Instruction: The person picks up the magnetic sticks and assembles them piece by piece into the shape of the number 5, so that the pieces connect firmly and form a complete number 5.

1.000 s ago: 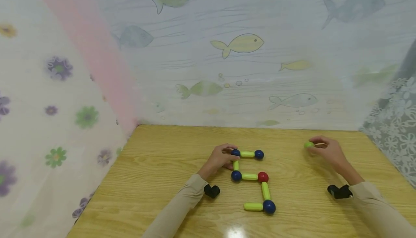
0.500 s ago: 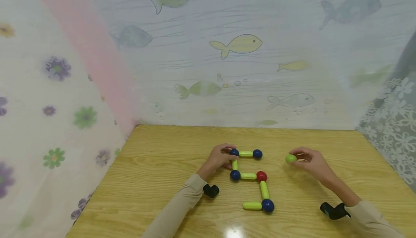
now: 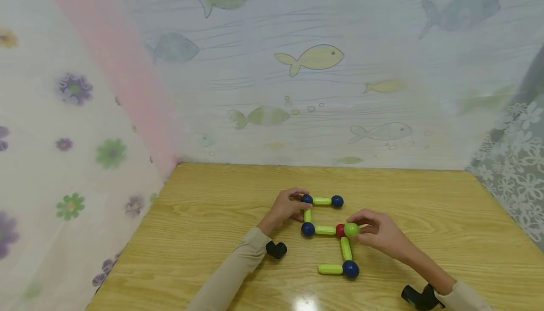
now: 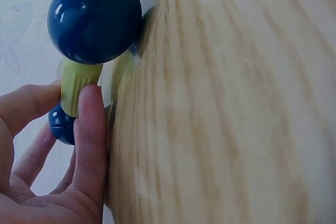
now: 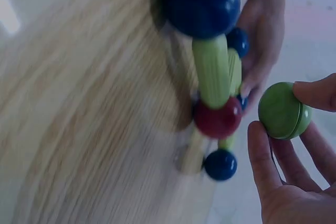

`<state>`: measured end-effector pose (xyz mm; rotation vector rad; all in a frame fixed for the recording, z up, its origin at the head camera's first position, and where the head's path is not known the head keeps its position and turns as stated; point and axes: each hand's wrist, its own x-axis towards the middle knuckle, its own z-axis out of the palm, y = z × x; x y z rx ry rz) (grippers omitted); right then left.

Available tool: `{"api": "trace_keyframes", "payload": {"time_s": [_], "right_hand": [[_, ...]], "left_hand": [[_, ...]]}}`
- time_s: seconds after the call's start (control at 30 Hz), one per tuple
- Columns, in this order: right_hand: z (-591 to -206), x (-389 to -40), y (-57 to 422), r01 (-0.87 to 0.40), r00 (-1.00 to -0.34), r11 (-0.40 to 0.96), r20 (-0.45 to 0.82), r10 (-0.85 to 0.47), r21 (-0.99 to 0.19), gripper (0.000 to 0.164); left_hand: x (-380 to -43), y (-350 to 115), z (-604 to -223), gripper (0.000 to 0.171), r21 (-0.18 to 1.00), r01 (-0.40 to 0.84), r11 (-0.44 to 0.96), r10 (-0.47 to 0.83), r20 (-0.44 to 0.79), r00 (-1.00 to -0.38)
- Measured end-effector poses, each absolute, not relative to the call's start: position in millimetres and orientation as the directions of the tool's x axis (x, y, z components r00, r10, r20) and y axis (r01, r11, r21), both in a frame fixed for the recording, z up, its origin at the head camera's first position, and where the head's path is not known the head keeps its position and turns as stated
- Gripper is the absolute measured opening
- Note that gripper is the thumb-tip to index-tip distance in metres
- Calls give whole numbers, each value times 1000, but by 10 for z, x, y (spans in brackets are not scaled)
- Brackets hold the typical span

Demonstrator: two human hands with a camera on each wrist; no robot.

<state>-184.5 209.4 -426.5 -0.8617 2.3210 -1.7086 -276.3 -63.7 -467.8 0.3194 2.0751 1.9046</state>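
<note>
A chain of yellow-green rods and balls lies on the wooden table, bent like an S. My left hand (image 3: 285, 211) pinches the upright rod (image 4: 77, 85) near the far-left corner, close by the blue ball (image 3: 307, 199) there. Another blue ball (image 3: 308, 229) joins that rod to the middle one, which ends at a red ball (image 3: 340, 231). My right hand (image 3: 380, 235) holds a loose green ball (image 5: 281, 109) between thumb and fingers. In the head view it overlaps the red ball; in the right wrist view a gap shows between them.
The nearest rod (image 3: 330, 269) runs left from a blue ball (image 3: 350, 269), its other end bare. At the far right end of the chain is a blue ball (image 3: 337, 201). Behind the wooden table (image 3: 204, 216) hangs a fish-printed sheet (image 3: 255, 75).
My right hand has carried the green ball from the far right, leftward and nearer, to beside the red ball. The left hand and the chain have stayed in place.
</note>
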Motion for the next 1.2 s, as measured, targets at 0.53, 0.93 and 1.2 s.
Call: {"api": "trace_keyframes", "payload": {"time_s": [0.53,0.93,1.2], "right_hand": [[-4337,-1657,1487,-480,-719,219,238,-653,-850,26],[-4490,-1558,1210,-674,-625,314,290,-725,-669,29],[-4439,-1506,1247,-683,-636,431,191,-748,-589,35]], "left_hand": [[-2793,-611,-4694,41,994,-34,108,353,-70,-933],[-2783,-627,-4697,41,992,-23,127,346,-66,-936],[-2776,-612,-4700,43,993,-23,114,343,-61,-938]]}}
